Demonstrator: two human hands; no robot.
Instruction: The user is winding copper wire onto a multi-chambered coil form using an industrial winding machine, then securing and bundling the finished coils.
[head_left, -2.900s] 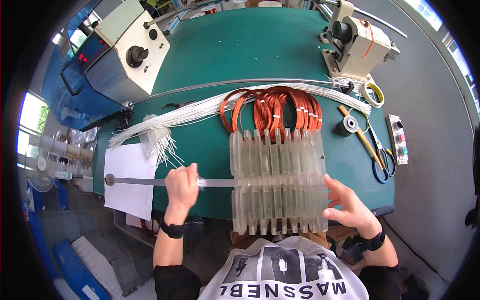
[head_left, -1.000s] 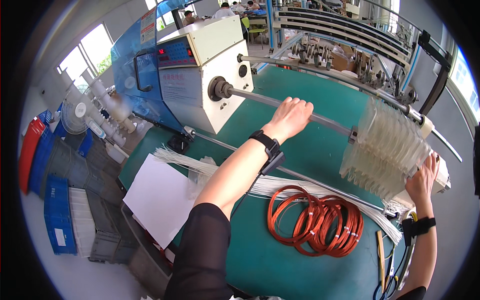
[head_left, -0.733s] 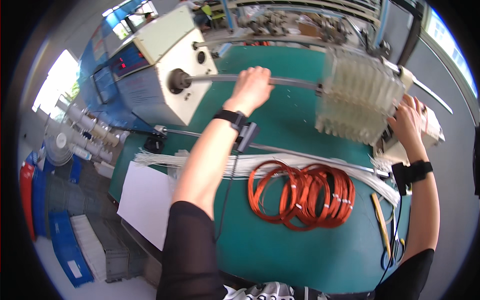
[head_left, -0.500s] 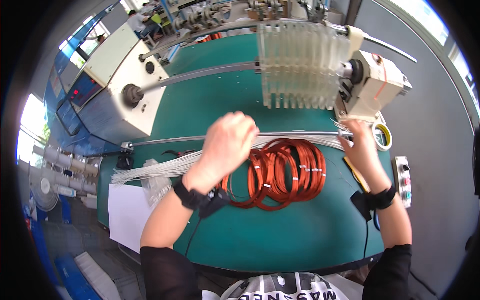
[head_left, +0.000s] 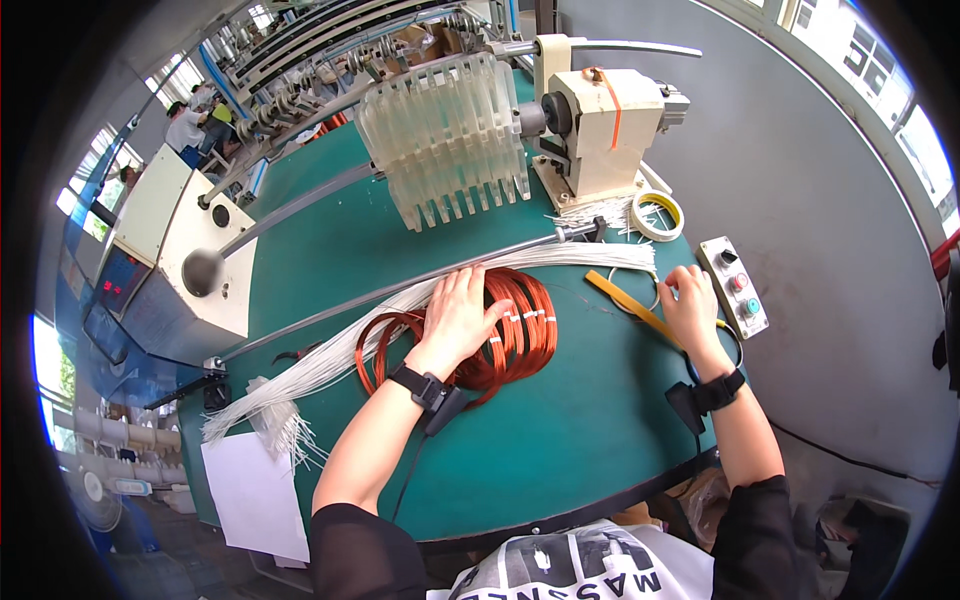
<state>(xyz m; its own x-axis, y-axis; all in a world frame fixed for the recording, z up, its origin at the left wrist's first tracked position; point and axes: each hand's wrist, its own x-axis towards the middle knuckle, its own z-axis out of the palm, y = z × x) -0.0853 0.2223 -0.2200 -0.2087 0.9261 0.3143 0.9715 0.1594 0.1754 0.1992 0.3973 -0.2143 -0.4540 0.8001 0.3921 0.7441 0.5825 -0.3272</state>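
Observation:
My left hand (head_left: 458,318) lies on the loops of copper-coloured wire coils (head_left: 525,345), fingers stretched out and thumb apart. Small white bands wrap the coils at several spots. Behind and beneath them stretches a long bundle of thin white strands (head_left: 330,362). Over to the right, my right hand (head_left: 690,308) is curled, with thumb and fingertips close together; whatever they pinch, if anything, is too small to make out. Right beside that hand is a flat yellow strip (head_left: 632,304), and a thin pale loop of cord (head_left: 622,294) passes near it.
A metal rod (head_left: 400,289) crosses above the strands. Behind it stands a winding machine with a clear ribbed former (head_left: 445,140). A tape roll (head_left: 657,216) and a button box (head_left: 735,288) sit at right; white paper (head_left: 255,495) lies at left. People sit far back.
My left hand has come down from above the coils onto them. My right hand has left the strands' right end and is now beside the yellow strip. The whole view has shifted.

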